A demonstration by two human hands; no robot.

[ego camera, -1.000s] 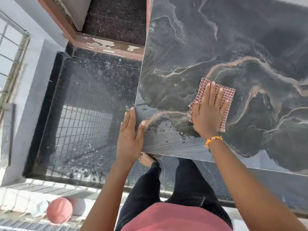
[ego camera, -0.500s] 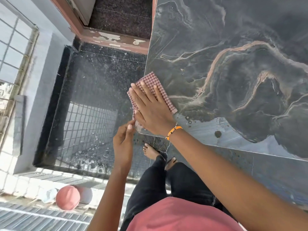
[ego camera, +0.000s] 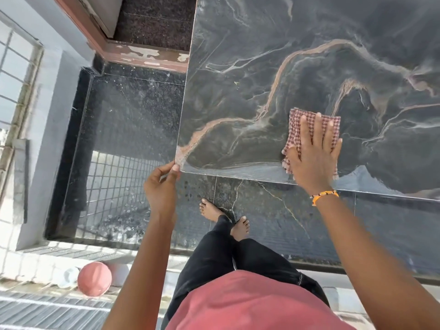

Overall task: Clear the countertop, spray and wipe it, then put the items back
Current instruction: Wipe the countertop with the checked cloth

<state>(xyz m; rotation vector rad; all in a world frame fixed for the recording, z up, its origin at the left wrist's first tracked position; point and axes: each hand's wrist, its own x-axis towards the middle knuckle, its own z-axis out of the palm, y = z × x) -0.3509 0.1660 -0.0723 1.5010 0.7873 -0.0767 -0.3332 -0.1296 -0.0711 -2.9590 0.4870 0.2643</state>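
The dark marbled countertop [ego camera: 273, 67] with tan veins fills the upper right of the head view. A red-and-white checked cloth [ego camera: 297, 122] lies flat near its front edge. My right hand [ego camera: 314, 151] presses down on the cloth with fingers spread. My left hand [ego camera: 162, 186] is at the countertop's front left corner, thumb and fingers pinched at the corner edge. A wet streak shows along the front edge between my hands.
Below the counter's left side is a dark speckled floor [ego camera: 123, 129] with a grille shadow. My bare feet [ego camera: 223, 217] stand at the counter's front. A pink bucket [ego camera: 95, 278] sits at lower left, a window grille [ego camera: 14, 75] at far left, a worn door frame [ego camera: 142, 55] behind.
My right hand has slid the cloth from the front left corner rightward along the front edge. My left hand stayed by the corner and now pinches it.
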